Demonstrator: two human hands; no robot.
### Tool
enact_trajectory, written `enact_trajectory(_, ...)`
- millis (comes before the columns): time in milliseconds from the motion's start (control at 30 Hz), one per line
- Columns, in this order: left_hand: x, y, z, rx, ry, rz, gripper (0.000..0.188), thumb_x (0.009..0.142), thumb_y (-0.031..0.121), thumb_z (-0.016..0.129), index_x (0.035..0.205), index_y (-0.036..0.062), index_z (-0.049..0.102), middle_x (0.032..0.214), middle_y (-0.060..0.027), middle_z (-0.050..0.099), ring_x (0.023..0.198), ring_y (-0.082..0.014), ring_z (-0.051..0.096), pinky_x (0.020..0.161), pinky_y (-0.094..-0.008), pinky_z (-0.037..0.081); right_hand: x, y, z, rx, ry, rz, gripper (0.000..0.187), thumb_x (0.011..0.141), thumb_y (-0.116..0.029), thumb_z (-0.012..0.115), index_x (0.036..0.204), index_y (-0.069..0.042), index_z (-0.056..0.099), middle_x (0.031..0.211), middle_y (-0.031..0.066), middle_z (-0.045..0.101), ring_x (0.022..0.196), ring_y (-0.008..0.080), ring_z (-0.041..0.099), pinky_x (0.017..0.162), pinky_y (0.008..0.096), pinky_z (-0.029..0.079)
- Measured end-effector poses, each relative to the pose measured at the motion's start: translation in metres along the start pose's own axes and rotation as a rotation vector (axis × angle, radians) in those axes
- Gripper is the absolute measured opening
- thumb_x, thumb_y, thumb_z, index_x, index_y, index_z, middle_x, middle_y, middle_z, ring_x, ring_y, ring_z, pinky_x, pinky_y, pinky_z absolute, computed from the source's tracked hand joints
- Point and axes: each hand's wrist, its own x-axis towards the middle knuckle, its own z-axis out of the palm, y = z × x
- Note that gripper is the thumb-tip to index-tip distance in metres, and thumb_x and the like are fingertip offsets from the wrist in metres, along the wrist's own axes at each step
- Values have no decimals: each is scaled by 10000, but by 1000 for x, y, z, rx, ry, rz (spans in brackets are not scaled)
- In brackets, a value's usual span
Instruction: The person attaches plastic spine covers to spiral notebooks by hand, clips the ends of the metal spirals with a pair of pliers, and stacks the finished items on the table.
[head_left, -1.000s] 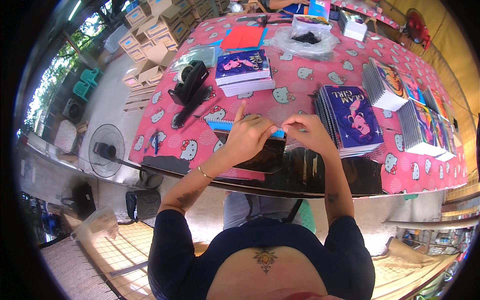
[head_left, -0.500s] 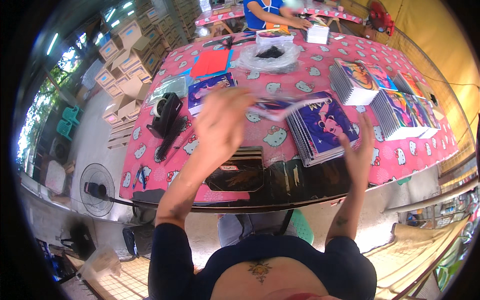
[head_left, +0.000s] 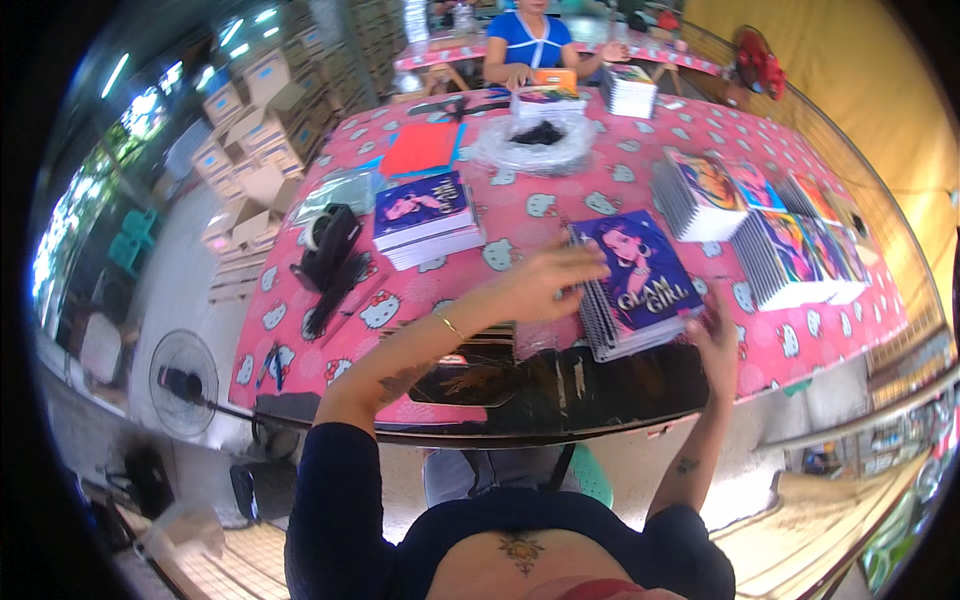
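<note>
A stack of spiral notebooks (head_left: pixel 645 275) with purple covers and a cartoon figure lies in front of me, right of centre. My left hand (head_left: pixel 565 277) reaches over its spiral edge, the fingers stretched out at the top cover. Beside the stack's right edge is my right hand (head_left: pixel 714 345), its fingers apart and slightly bent. Neither hand grips a notebook. To the left, a second pile of purple notebooks (head_left: pixel 425 215) sits near a black tape dispenser (head_left: pixel 330 245).
More spiral notebooks (head_left: pixel 795 260) stand in stacks at the right. A clear plastic bag (head_left: pixel 490 145), red sheets (head_left: pixel 420 150) and a dark flat panel (head_left: pixel 470 375) lie on the pink patterned table. Across it, a co-worker (head_left: pixel 530 50) handles notebooks. A fan (head_left: pixel 190 380) stands at the left.
My left hand has swung right from the left pile to the front stack, and the blurred notebook it carried is out of it. The top cover now faces the opposite way.
</note>
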Motion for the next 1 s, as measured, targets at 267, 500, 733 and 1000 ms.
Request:
enact_trajectory(267, -196, -140, -117, 744, 58, -527, 249, 882, 158, 680, 1103, 42, 678, 983, -144, 707, 958, -324, 683, 857, -442, 545, -30, -65, 28, -128, 434, -323, 346, 973, -117, 598, 1290, 24, 593, 1256, 162, 634, 1167, 268, 589, 1024, 396, 440)
enact_trajectory(500, -107, -35, -151, 920, 378, -469, 74, 932, 105, 617, 977, 57, 651, 807, -110, 615, 753, -312, 602, 708, -427, 408, -21, -129, 179, -116, -159, -525, 598, 852, -116, 755, 1388, -26, 504, 1204, 184, 654, 1115, 329, 641, 936, 375, 504)
enact_trajectory(733, -76, 80, -162, 536, 149, -213, 207, 925, 127, 654, 1108, 39, 693, 775, -69, 578, 712, -236, 569, 695, -372, 380, -35, -57, 226, 422, -446, -59, 350, 866, -47, 773, 1192, -11, 654, 1208, 79, 670, 1050, 135, 638, 877, 290, 507)
enact_trajectory(1000, -95, 84, -163, 553, -29, -268, 259, 910, 151, 672, 1141, 34, 670, 837, -79, 622, 734, -238, 594, 792, -386, 409, -48, -48, 255, 306, -408, -127, 367, 905, -127, 750, 1222, -1, 614, 1167, 105, 626, 1067, 180, 593, 913, 331, 492)
